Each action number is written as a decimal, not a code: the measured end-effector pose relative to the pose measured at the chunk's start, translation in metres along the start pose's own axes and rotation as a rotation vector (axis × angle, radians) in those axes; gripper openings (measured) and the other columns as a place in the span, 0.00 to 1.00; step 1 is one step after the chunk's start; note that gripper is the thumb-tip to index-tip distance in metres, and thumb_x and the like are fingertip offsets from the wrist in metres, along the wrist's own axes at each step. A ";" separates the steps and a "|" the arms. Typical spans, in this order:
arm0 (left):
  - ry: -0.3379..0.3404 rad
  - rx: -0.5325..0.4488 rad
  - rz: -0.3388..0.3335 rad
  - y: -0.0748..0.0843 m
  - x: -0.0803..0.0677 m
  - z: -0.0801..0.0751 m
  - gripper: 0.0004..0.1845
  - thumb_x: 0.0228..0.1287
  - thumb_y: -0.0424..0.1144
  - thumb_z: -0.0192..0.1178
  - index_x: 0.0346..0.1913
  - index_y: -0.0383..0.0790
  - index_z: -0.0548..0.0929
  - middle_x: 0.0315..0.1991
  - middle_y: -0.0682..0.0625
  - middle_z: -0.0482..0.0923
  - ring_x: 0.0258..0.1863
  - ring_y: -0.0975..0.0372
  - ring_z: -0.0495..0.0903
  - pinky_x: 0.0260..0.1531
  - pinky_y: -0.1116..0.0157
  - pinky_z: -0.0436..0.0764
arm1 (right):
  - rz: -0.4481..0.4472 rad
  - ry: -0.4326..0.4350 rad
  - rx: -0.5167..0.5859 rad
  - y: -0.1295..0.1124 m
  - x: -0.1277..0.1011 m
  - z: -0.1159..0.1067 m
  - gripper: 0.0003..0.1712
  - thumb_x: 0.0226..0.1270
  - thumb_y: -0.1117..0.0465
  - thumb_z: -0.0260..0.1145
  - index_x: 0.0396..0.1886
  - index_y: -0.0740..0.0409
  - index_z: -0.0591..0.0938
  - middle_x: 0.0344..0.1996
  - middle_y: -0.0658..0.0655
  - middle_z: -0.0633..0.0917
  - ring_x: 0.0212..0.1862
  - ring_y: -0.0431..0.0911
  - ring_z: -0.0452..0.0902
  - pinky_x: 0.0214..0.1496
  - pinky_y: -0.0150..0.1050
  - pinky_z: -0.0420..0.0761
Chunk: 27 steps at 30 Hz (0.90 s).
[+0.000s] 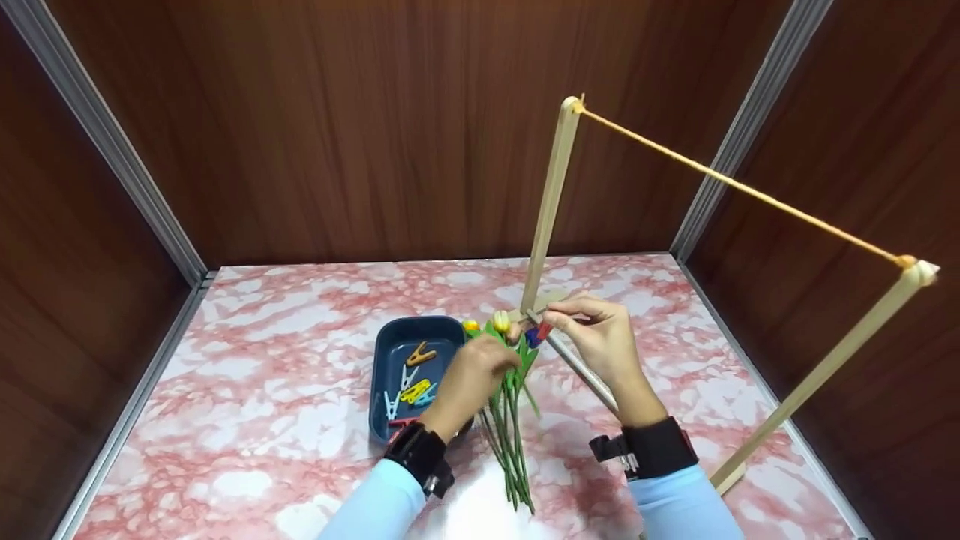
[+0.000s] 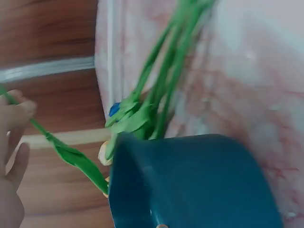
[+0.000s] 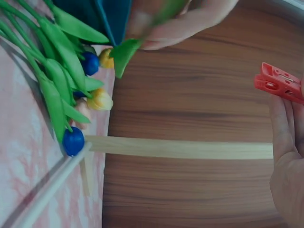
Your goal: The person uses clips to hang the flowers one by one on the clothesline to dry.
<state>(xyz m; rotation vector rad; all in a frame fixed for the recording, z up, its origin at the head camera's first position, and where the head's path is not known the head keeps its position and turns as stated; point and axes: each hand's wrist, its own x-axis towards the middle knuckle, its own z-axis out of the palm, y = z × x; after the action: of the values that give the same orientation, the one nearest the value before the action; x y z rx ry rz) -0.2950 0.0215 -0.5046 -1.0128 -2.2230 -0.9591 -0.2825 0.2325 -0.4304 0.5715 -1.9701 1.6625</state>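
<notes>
My left hand (image 1: 472, 379) is over the flower heads beside the blue bin. In the left wrist view its fingers pinch the green stem of an artificial tulip (image 2: 76, 159), whose head is mostly hidden behind the bin. My right hand (image 1: 604, 337) holds a red clothespin (image 3: 280, 83) between thumb and fingers, up off the table. Beneath the hands lies a bunch of artificial tulips (image 1: 510, 442), stems toward me, with blue (image 3: 73, 141), yellow and pale heads. The blue bin (image 1: 379, 375) stands left of them, with several clothespins (image 1: 415, 391) inside.
A wooden frame stands at the right: a far post (image 1: 551, 202), a near post (image 1: 825, 367) and an orange cord (image 1: 712, 174) strung between their tops. A pale rod (image 1: 581, 367) runs low beneath my right hand. Wood-grain panels (image 1: 375, 150) enclose the marbled table (image 1: 285, 330).
</notes>
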 end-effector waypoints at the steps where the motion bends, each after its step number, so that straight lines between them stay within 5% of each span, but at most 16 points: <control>1: 0.078 -0.075 -0.048 -0.002 0.004 -0.002 0.09 0.60 0.23 0.74 0.38 0.40 0.94 0.38 0.49 0.92 0.41 0.58 0.89 0.48 0.66 0.87 | -0.009 0.008 -0.013 -0.001 0.003 -0.002 0.06 0.59 0.76 0.79 0.36 0.72 0.92 0.32 0.63 0.91 0.37 0.40 0.87 0.39 0.30 0.86; 7: 0.371 -0.376 -0.297 -0.010 0.041 -0.019 0.07 0.62 0.23 0.74 0.41 0.35 0.94 0.40 0.45 0.93 0.41 0.55 0.92 0.46 0.63 0.89 | -0.064 0.051 -0.045 -0.011 0.019 -0.009 0.06 0.59 0.77 0.79 0.37 0.71 0.92 0.31 0.59 0.91 0.36 0.38 0.86 0.38 0.28 0.85; 12: 0.482 -0.471 -0.341 -0.004 0.078 -0.032 0.07 0.62 0.25 0.75 0.43 0.32 0.94 0.41 0.43 0.92 0.41 0.52 0.92 0.43 0.64 0.90 | -0.119 0.076 -0.050 -0.022 0.035 -0.016 0.07 0.58 0.78 0.79 0.36 0.71 0.92 0.30 0.57 0.90 0.34 0.38 0.86 0.36 0.28 0.85; 17: 0.521 -0.502 -0.329 0.010 0.117 -0.039 0.09 0.61 0.26 0.76 0.45 0.33 0.93 0.40 0.43 0.92 0.38 0.55 0.92 0.40 0.64 0.90 | -0.160 0.128 -0.089 -0.041 0.056 -0.022 0.07 0.58 0.76 0.80 0.36 0.69 0.92 0.32 0.58 0.91 0.34 0.39 0.86 0.38 0.30 0.87; 27: 0.460 -0.464 -0.360 0.034 0.179 -0.033 0.09 0.60 0.32 0.79 0.43 0.35 0.93 0.39 0.47 0.93 0.37 0.66 0.89 0.42 0.68 0.87 | -0.316 0.236 -0.138 -0.094 0.100 -0.033 0.06 0.59 0.74 0.81 0.36 0.68 0.93 0.30 0.62 0.92 0.32 0.40 0.89 0.38 0.31 0.87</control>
<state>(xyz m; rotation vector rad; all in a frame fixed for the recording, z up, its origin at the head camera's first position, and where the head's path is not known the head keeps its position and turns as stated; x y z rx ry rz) -0.3691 0.0891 -0.3488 -0.4896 -1.8565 -1.7287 -0.3008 0.2491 -0.2910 0.5716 -1.7085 1.3251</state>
